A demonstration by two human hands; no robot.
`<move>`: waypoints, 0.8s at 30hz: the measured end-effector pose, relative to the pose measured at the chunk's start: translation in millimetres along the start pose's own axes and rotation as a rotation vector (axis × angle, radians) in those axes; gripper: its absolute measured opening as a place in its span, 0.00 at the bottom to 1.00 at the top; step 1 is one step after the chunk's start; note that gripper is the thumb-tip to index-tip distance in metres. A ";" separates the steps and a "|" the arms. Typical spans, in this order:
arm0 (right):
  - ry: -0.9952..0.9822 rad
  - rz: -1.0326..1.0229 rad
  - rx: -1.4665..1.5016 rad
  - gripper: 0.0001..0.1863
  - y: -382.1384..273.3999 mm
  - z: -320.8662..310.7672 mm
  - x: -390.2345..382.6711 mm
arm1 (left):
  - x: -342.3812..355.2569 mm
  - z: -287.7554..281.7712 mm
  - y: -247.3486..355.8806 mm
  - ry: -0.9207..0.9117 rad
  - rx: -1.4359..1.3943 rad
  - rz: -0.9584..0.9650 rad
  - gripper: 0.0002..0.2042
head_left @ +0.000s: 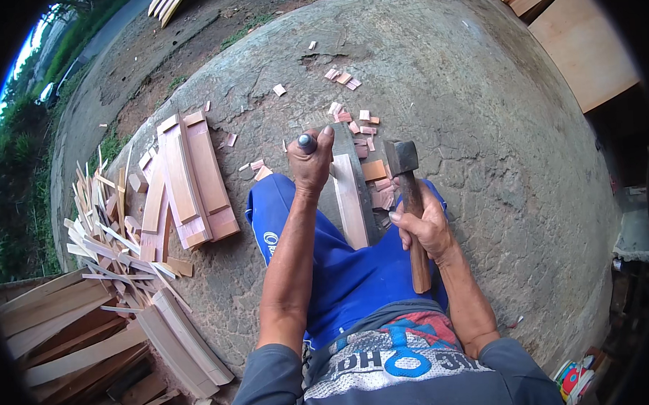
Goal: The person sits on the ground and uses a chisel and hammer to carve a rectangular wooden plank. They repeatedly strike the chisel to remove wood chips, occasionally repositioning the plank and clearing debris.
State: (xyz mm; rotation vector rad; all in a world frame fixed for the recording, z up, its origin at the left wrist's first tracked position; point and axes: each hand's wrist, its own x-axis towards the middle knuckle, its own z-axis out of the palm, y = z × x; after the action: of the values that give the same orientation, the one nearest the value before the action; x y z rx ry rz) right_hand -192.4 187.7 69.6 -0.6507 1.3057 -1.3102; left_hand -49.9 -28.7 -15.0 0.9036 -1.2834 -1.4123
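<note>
My left hand [313, 167] is wrapped round the upright handle of a chisel [307, 142], its round butt end facing up. The chisel's blade is mostly hidden below the fist. In my right hand [428, 228] is a hammer [417, 260], gripped by its wooden handle, the dark metal head raised to the right of the chisel. Between my legs a pale wood strip [350, 205] lies lengthwise on a grey board [371, 216], close to my left fist. Small cut wood chips [383, 196] lie along the board's right side.
Notched wood pieces [193, 176] are stacked on the concrete [512, 187] at the left. Beside them is a heap of thin offcuts [112, 222], with longer planks [62, 322] at lower left. More chips [344, 78] are scattered ahead. Large boards [582, 43] stand at upper right.
</note>
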 end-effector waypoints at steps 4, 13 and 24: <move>-0.066 -0.238 -0.504 0.37 -24.7 4.1 20.9 | 4.9 8.2 -4.5 0.009 0.046 0.027 0.20; -0.053 -0.982 -1.111 0.39 -118.3 49.6 50.6 | 5.8 12.3 -13.0 0.017 0.255 0.291 0.09; -0.137 -0.822 -1.253 0.31 -107.6 51.3 60.0 | -1.6 11.8 -2.4 -0.072 0.268 0.228 0.12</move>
State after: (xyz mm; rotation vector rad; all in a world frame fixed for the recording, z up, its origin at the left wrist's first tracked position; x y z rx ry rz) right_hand -192.5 91.6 162.2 -2.2749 1.7445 -0.8431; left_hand -61.2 -24.3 -15.6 0.8565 -1.6036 -1.1199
